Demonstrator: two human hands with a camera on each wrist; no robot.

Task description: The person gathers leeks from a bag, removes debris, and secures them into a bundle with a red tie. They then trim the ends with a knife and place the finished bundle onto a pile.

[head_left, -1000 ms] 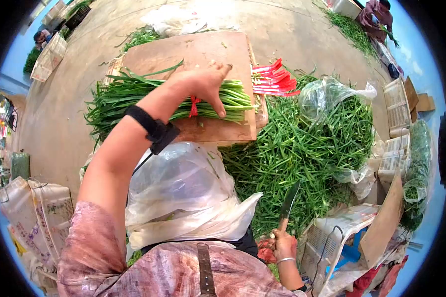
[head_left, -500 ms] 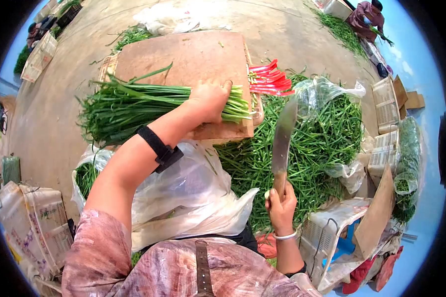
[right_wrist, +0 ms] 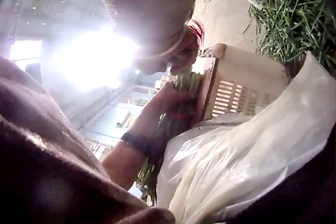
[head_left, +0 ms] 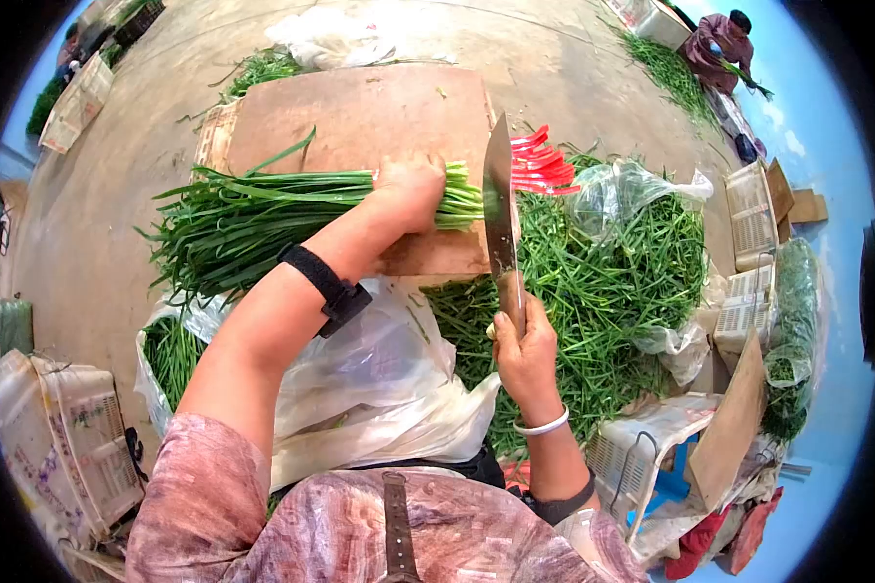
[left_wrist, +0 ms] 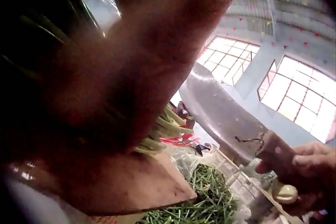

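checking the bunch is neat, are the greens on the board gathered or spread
Both: gathered near the pale stems, where the left hand grips the greens; leaf ends fan out past the left edge of the board.

Left arm extended forward, a black band at its wrist — left hand (head_left: 410, 192) palm down, fingers curled. Right forearm raised, banded likewise — right hand (head_left: 527, 358) closed in a grip, thumb uppermost.

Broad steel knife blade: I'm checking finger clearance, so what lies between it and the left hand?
The green leafy bundle's pale stem ends lie between the left hand and the steel blade; the head view shows this.
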